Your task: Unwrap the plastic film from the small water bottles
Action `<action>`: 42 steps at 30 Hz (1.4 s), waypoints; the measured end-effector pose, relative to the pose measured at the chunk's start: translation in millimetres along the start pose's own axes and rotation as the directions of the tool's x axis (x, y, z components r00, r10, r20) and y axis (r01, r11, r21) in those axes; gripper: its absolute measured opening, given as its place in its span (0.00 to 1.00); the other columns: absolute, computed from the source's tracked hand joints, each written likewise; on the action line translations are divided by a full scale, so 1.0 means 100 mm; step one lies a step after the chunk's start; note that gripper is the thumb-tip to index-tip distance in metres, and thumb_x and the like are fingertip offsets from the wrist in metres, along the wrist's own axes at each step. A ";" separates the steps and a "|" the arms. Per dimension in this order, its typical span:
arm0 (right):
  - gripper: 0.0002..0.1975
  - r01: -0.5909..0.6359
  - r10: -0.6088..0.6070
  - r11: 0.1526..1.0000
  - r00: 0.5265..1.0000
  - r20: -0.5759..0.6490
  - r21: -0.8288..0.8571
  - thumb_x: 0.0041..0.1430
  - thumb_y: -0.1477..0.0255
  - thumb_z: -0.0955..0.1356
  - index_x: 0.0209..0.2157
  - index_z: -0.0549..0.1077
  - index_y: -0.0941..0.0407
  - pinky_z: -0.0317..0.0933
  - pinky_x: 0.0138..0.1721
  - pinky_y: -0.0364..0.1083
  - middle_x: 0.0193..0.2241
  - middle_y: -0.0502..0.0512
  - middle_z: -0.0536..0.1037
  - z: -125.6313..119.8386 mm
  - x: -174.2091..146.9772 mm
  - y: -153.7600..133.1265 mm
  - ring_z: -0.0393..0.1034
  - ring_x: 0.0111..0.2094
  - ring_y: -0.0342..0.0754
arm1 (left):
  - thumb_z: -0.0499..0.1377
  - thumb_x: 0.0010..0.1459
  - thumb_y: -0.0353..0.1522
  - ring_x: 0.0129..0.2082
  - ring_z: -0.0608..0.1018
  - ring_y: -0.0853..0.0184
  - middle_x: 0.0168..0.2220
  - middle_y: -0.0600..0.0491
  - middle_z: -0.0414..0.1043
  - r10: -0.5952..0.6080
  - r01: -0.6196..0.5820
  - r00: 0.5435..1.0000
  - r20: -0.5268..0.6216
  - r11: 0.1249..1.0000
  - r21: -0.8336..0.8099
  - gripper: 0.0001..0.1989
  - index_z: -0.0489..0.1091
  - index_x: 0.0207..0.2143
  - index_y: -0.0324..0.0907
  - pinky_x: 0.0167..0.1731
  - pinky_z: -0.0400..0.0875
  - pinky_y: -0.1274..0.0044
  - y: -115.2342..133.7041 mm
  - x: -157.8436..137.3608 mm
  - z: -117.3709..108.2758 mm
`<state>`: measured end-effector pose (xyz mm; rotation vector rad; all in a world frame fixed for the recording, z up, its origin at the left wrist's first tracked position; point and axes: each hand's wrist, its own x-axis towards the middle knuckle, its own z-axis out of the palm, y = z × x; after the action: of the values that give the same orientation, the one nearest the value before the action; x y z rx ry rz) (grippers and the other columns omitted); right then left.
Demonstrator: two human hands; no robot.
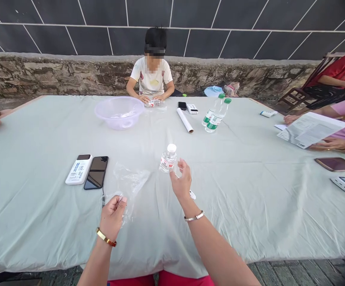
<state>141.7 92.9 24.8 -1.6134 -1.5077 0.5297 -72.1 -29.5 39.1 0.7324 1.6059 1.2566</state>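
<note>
Clear plastic is pinched between the thumb and fingers of the left hand, while the right hand, fingers curved and parted, is beside the upright white-capped bottle on the cloth, whether touching I cannot tell.

On the table, a bottle stands just beside the right hand. Left of the bottle lie a bag, phone and power bank; behind, a basin and two more bottles.
</note>
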 end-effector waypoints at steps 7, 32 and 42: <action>0.49 0.585 -0.517 0.789 0.462 0.721 0.191 0.45 0.74 0.70 0.65 0.44 0.50 0.39 0.63 0.57 0.66 0.56 0.44 -0.09 -0.36 -0.58 0.35 0.66 0.55 | 0.60 0.48 0.50 0.12 0.48 0.78 0.13 0.64 0.46 -0.127 0.146 0.961 0.245 0.987 -0.061 0.22 0.58 0.21 0.43 0.11 0.44 0.83 0.12 -0.16 0.11; 0.15 -0.232 -0.229 0.935 0.184 0.956 0.269 0.54 0.60 0.67 0.36 0.74 0.57 0.63 0.30 0.39 0.31 0.51 0.71 -0.53 -0.31 -0.36 0.65 0.31 0.41 | 0.66 0.39 0.49 0.51 0.70 0.55 0.48 0.47 0.70 0.240 -0.239 0.971 0.006 0.964 0.114 0.30 0.69 0.44 0.44 0.49 0.66 0.66 0.17 0.17 -0.45; 0.10 -0.256 -0.135 0.924 0.472 0.871 0.282 0.52 0.64 0.68 0.29 0.71 0.57 0.61 0.30 0.41 0.24 0.46 0.67 -0.57 -0.18 -0.32 0.63 0.28 0.40 | 0.54 0.56 0.48 0.23 0.66 0.71 0.22 0.56 0.64 -0.066 -0.160 0.770 0.635 0.943 0.293 0.20 0.68 0.27 0.40 0.28 0.65 0.77 0.01 0.05 -0.13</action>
<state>163.7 57.0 78.2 -1.0626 -1.8741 1.8209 -86.3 -29.9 38.5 1.2673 1.2235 0.6406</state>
